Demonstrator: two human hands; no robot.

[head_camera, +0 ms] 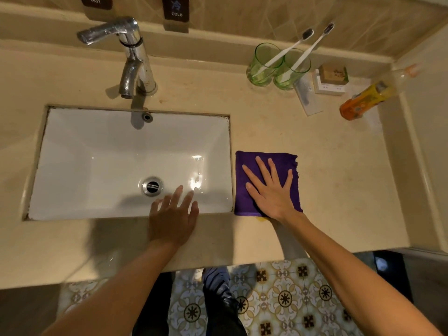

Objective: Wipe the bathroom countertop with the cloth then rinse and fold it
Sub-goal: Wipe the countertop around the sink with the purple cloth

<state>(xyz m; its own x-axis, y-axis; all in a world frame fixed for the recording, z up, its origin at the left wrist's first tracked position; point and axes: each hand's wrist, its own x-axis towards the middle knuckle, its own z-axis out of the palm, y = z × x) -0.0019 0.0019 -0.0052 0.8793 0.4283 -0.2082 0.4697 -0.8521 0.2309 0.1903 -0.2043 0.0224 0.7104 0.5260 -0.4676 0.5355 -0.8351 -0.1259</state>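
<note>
Nearest: patterned floor tiles (278,299) and a dark shoe (218,287) are seen below the countertop (339,166) front edge.

Left hand (173,219) is held over the front rim of the sink (97,166), fingers spread and relaxed, nothing gripped. It looks slightly blurred; whether it touches the counter cannot be told.

Right hand (271,190) is laid flat on the purple cloth (266,161), fingers straight and splayed, palm down. The cloth is pressed, not pinched. It lies folded square on the counter just right of the sink, left edge near the basin rim. A yellow bit shows under its front edge; not identifiable.

Step judged: wiping, probably early, as most of the counter to the right and behind is yet to be covered.

To be done well:
- Pressure kept through the palm and the whole flat hand, so the cloth slides as one pad and is not bunched.
- Overlapping strokes run from the sink edge outward.
- Care needed at the back right: two green glasses (278,69) holding toothbrushes (303,42), a small box (332,76) and a tipped orange bottle (361,103) are crowded there and could be knocked.

Farthest: faucet (131,59) behind the basin, no water seen running; hot and cold labels on the wall.
</note>
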